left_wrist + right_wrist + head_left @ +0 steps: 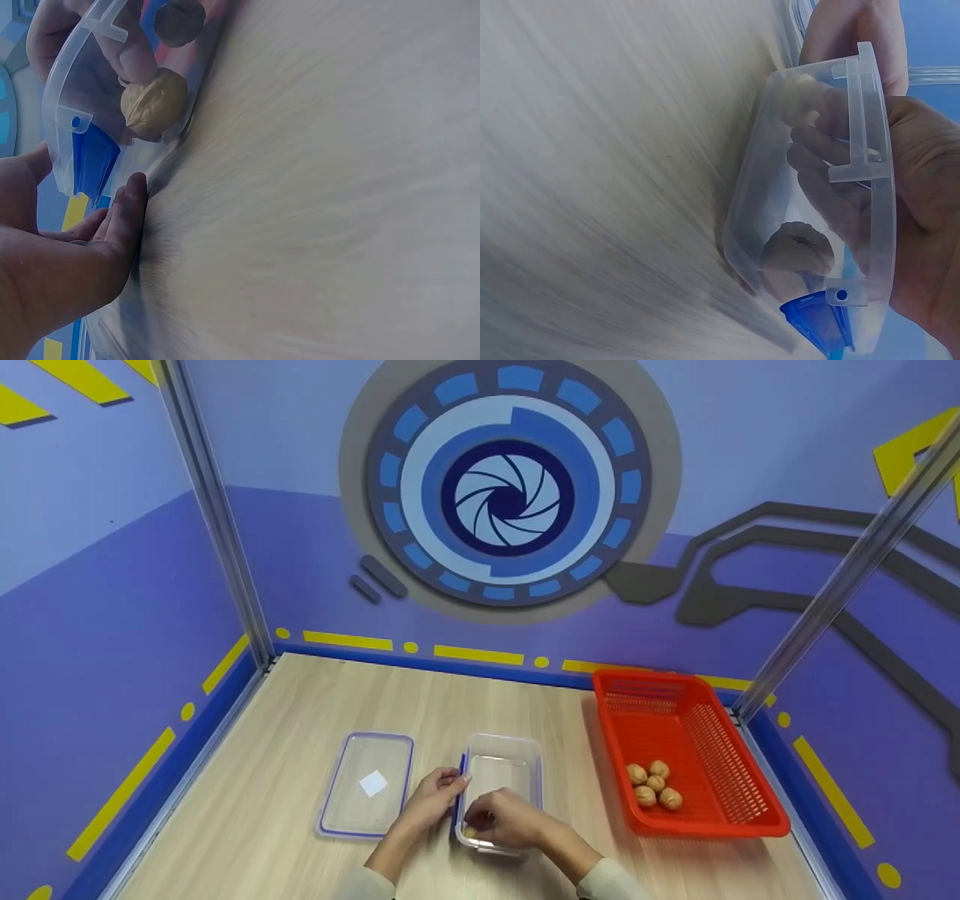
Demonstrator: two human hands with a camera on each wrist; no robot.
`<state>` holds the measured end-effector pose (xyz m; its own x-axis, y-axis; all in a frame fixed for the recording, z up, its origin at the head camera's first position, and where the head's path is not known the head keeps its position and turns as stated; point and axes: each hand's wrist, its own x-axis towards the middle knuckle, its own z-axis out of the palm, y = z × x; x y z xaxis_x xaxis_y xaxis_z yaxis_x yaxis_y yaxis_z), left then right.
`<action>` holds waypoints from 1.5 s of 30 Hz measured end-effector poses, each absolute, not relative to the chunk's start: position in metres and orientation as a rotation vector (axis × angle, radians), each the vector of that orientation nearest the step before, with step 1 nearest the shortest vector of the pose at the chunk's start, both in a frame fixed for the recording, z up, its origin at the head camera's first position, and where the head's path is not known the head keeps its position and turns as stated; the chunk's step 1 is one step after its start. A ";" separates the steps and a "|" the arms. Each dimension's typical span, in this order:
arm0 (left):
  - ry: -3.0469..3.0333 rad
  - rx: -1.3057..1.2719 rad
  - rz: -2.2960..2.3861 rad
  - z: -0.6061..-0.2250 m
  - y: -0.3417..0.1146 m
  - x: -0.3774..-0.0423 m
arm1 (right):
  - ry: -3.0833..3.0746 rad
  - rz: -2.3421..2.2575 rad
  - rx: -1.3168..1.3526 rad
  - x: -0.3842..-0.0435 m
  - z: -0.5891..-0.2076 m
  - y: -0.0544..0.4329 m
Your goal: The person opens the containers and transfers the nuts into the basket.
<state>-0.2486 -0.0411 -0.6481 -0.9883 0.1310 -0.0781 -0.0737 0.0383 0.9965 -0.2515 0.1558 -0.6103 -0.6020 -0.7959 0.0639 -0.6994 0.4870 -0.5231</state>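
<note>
A clear plastic food container (504, 746), with a blue latch flap (94, 161) on its left side, stands uncovered on the table. My left hand (439, 795) holds that side, thumb by the rim and fingers along the outer wall. Inside the container, my right hand (506, 816) reaches down with curled fingers. Its fingertips are at a walnut (155, 105) in the near left corner; the wall partly blurs this contact. A second walnut (799, 249) sits farther right along the near wall, below the right palm.
To the left lies the container's clear lid (358, 769) with a purple-blue seal and a white label (373, 783). A red plastic basket (697, 750) at the right contains several walnuts (655, 784). Patterned panels (300, 555) and metal posts (221, 514) border the wooden table (300, 697).
</note>
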 end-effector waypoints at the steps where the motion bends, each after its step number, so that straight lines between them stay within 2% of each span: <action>1: 2.151 0.061 2.083 -0.649 -0.041 -0.249 | 2.542 -0.765 -1.291 -0.252 -0.610 0.156; 14: 2.155 0.040 2.061 -0.645 -0.043 -0.247 | 2.568 -0.788 -1.314 -0.253 -0.607 0.155; 23: 2.103 0.037 2.103 -0.647 -0.042 -0.247 | 2.545 -0.927 -1.252 -0.256 -0.583 0.168; 30: 2.093 0.013 2.112 -0.647 -0.042 -0.247 | 2.606 -1.002 -1.106 -0.264 -0.551 0.194; 38: 2.129 -0.001 2.098 -0.646 -0.045 -0.242 | 2.748 -1.114 -1.077 -0.277 -0.522 0.231; 45: 2.098 0.034 2.105 -0.646 -0.043 -0.245 | 2.872 -1.245 -0.885 -0.285 -0.500 0.276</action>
<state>-0.2446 -0.0429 -0.6463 -0.9855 0.1349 -0.1028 -0.1032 0.0036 0.9947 -0.2854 0.2756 -0.5004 -0.8461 -0.4362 0.3064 -0.5218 0.5603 -0.6433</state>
